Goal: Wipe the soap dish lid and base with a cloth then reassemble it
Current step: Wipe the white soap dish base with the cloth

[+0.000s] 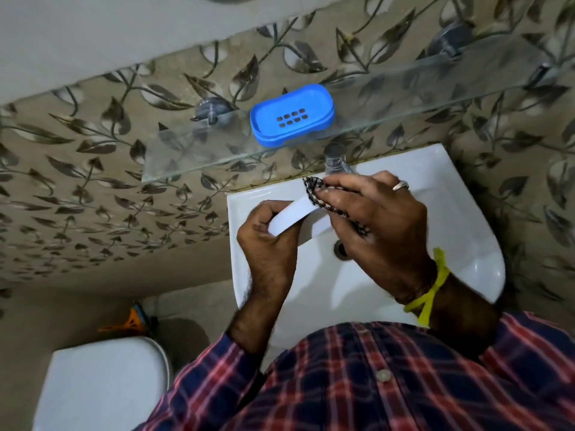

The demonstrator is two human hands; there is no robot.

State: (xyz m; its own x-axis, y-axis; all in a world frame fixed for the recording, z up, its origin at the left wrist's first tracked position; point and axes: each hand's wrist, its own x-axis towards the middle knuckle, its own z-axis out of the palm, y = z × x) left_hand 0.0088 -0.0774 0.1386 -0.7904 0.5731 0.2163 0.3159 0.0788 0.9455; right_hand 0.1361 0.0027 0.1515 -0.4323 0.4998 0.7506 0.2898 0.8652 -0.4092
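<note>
The blue soap dish base (292,116), with drain holes in its floor, stands on the glass shelf (404,88) above the sink. My left hand (267,241) grips one end of the white lid (291,217), held on edge over the basin. My right hand (376,225) holds a black-and-white patterned cloth (314,189) and presses it against the lid's other end. Most of the cloth is hidden under my right palm.
The white sink (451,219) lies below my hands, with its drain (340,248) and a chrome tap (334,160) at the back. A white toilet (102,384) stands at the lower left. Leaf-patterned tiles cover the wall.
</note>
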